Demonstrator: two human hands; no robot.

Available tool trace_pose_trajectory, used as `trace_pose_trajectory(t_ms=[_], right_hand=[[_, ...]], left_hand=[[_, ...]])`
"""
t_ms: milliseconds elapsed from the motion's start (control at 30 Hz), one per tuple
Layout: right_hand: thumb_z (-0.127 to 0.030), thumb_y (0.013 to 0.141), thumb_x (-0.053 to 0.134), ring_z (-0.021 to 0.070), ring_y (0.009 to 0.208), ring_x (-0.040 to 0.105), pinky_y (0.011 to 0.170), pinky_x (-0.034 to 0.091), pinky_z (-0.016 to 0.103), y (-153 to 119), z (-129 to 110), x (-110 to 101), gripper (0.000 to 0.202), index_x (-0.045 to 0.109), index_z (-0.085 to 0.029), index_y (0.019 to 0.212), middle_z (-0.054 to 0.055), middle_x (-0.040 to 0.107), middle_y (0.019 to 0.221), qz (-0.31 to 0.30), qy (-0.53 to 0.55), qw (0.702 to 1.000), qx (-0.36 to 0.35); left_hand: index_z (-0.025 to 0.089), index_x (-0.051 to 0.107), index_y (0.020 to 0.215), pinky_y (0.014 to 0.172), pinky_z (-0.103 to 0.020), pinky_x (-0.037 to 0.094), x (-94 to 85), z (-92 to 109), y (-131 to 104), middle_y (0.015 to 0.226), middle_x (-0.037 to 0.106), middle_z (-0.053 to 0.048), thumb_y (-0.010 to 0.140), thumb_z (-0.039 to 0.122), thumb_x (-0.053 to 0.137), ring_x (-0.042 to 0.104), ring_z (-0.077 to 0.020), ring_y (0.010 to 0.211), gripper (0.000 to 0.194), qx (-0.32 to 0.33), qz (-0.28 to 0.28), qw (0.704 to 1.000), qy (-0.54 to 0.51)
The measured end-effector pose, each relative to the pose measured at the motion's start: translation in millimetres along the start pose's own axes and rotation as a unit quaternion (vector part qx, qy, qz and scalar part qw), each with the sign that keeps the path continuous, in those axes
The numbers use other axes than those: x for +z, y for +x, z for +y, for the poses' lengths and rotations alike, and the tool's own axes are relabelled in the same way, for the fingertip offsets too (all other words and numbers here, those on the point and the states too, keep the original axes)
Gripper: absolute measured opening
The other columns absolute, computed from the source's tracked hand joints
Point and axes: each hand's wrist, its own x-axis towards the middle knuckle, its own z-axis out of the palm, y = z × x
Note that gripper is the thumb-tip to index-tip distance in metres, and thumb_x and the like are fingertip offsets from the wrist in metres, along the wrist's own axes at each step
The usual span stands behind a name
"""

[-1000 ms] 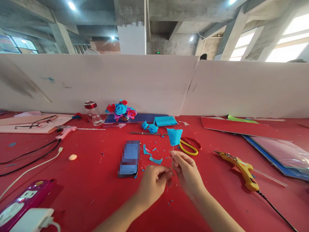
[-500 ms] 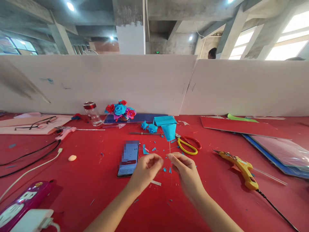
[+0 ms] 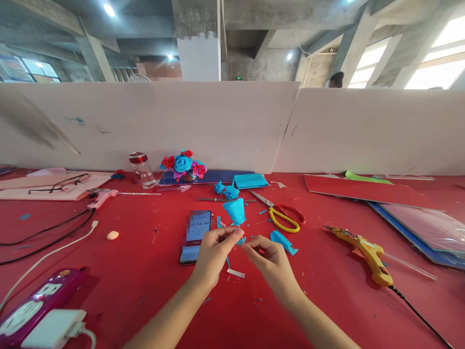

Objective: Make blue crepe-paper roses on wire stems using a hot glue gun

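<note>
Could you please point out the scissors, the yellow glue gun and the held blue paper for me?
Scissors [image 3: 268,202]: head view, on the blade near the pivot.
Yellow glue gun [image 3: 367,247]: head view, middle of its body.
Held blue paper [image 3: 235,212]: head view, on its middle.

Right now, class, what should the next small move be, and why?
Probably steady the lower part of the thin stem with the right hand: the left hand pinches it just under the flared blue paper, and the right fingertips are close below, though whether they already grip it is unclear.
</note>
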Motion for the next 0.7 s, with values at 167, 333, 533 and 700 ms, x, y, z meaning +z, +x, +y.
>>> trace_pose_trajectory(t_ms=[167,333,533,700], right_hand=[[-0.036,0.075,0.058,0.0121,0.057,0.039,0.053,0.032,0.025,-3.1,0.8,1.3,0.025,0.056,-0.017,0.059,-0.002,0.049,0.058,-0.007,0.002,1.000,0.003],[-0.034,0.073,0.059,0.0108,0.055,0.034,0.052,0.029,0.024,-11.9,0.1,1.1,0.025,0.050,-0.018,0.056,-0.004,0.042,0.055,-0.016,0.016,0.999,0.027],[-0.034,0.073,0.059,0.0102,0.054,0.033,0.051,0.028,0.024,-23.1,-1.4,0.6,0.026,0.046,-0.018,0.056,-0.005,0.039,0.055,-0.018,0.040,0.998,0.043],[-0.033,0.074,0.056,0.0107,0.055,0.033,0.050,0.028,0.024,-32.2,2.6,0.8,0.026,0.045,-0.019,0.056,-0.004,0.039,0.056,-0.020,0.016,0.999,0.036]], left_hand=[[0.016,0.070,0.065,0.062,-0.021,0.038,0.0,2.6,-2.3,0.060,0.060,0.001,0.060,0.033,0.076,0.048,-0.0104,0.061,0.018,-0.008,0.050,0.997,-0.055],[0.016,0.069,0.064,0.046,-0.018,0.028,-1.1,6.4,-3.4,0.045,0.041,0.007,0.056,0.035,0.078,0.031,-0.0051,0.045,0.022,-0.024,0.085,0.993,-0.080],[0.015,0.057,0.054,0.040,-0.019,0.014,-5.9,11.8,-2.8,0.045,0.019,0.010,0.059,0.038,0.077,0.013,-0.0040,0.043,0.031,-0.022,0.061,0.992,-0.105],[0.015,0.051,0.053,0.039,-0.019,0.012,-9.6,14.7,-0.1,0.046,0.018,0.011,0.057,0.036,0.079,0.010,-0.0037,0.043,0.035,-0.032,0.057,0.988,-0.141]])
